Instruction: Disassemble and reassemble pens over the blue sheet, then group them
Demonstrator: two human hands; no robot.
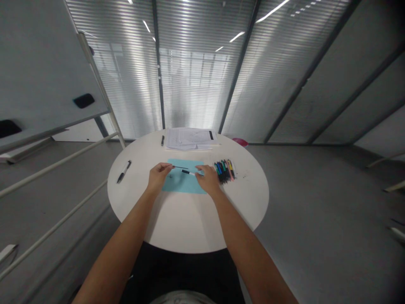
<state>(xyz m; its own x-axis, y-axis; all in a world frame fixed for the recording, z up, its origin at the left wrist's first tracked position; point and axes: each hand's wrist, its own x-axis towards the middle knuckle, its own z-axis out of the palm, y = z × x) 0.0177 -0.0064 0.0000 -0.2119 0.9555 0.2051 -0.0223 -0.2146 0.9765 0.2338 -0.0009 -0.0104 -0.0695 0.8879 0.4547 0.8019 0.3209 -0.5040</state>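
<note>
At a round white table (190,230) seen from above, two bare forearms reach forward from the bottom of the view and meet over a light blue sheet (177,185). The left hand (157,177) is pinched narrow, its fingertips holding one end of a thin black rod (181,167), possibly a pen refill. The right hand (207,179) is also closed to a narrow grip on a short black-and-white pen part (188,172), whose white end points toward the right fingers. Rod and pen part hang just above the blue sheet, nearly parallel and just beside each other. Right of the sheet lies a bunched row of colored pens (224,171). A black pen (124,172) lies apart at the table's left, while a stack of printed papers (190,139) and a dark pen (162,140) sit at the far edge.
</note>
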